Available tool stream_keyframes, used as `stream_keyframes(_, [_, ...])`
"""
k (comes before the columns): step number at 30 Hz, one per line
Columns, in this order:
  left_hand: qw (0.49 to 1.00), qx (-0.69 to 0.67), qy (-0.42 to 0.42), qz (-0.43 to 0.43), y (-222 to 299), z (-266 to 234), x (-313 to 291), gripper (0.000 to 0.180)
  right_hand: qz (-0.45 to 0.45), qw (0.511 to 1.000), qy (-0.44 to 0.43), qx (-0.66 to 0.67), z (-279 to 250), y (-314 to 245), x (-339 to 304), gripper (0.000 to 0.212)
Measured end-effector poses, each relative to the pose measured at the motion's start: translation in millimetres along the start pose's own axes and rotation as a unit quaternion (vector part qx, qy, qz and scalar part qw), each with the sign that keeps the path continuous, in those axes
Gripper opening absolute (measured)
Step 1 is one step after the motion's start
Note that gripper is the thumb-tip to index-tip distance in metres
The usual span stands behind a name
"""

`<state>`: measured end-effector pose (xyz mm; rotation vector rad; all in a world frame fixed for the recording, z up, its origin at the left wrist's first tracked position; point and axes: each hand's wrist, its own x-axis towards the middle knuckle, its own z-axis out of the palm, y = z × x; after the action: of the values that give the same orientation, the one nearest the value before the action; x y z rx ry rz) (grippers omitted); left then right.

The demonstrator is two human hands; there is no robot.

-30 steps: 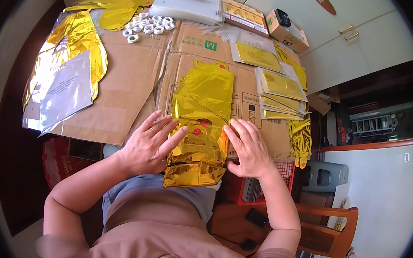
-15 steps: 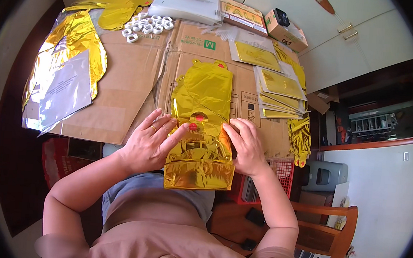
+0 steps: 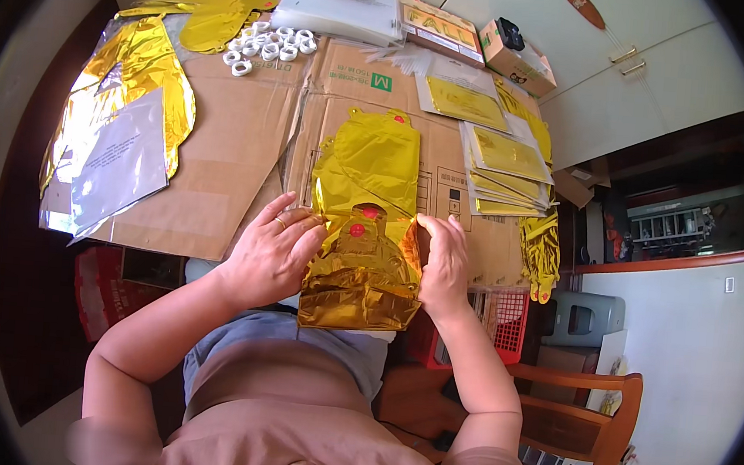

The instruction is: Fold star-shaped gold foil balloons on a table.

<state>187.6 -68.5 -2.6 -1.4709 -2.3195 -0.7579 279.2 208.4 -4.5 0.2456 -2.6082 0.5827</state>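
A flat gold foil balloon (image 3: 367, 158) with red dots lies lengthwise in front of me, its near end hanging over the cardboard's front edge toward my lap. A crosswise fold shows around its middle. My left hand (image 3: 276, 253) pinches the balloon's left edge between thumb and fingers. On the opposite edge, my right hand (image 3: 446, 269) grips the foil, fingers curled and the thumb partly hidden. The foil between both hands is crinkled and bulges slightly.
Flattened cardboard (image 3: 222, 133) covers the table. White rings (image 3: 270, 51), clear plastic sleeves (image 3: 337, 7) and two boxes (image 3: 440, 30) stand along the back. Bagged gold foil packs (image 3: 505, 155) are stacked at right. Larger gold foil (image 3: 173, 94) and a grey bag (image 3: 125, 152) lie left.
My left thumb has come off the foil's top to its left edge. Both hands now pinch the sides, and the balloon's near end has risen a little toward the table.
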Motion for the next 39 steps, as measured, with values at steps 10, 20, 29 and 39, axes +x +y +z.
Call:
stream_keyframes(10, [0.999, 0.032, -0.026, 0.002, 3.2, -0.8, -2.0, 0.073, -0.035, 0.996, -0.019, -0.076, -0.7, 1.2, 0.3, 0.023])
stream_keyframes(20, [0.986, 0.134, -0.098, 0.028, 5.6, 1.3, -2.3, 0.055, -0.085, 0.991, -0.049, -0.095, -10.0, -0.3, 7.9, 0.027])
stream_keyframes(29, [0.988, 0.093, -0.125, 0.004, 7.9, -9.3, 7.9, 0.051, -0.151, 0.978, -0.065, -0.127, -14.5, 5.0, 13.2, 0.026])
stream_keyframes(39, [0.981, 0.073, -0.181, -0.006, 6.5, -23.2, 23.4, 0.051, -0.151, 0.984, -0.050, -0.078, -13.3, 8.7, 13.4, 0.022])
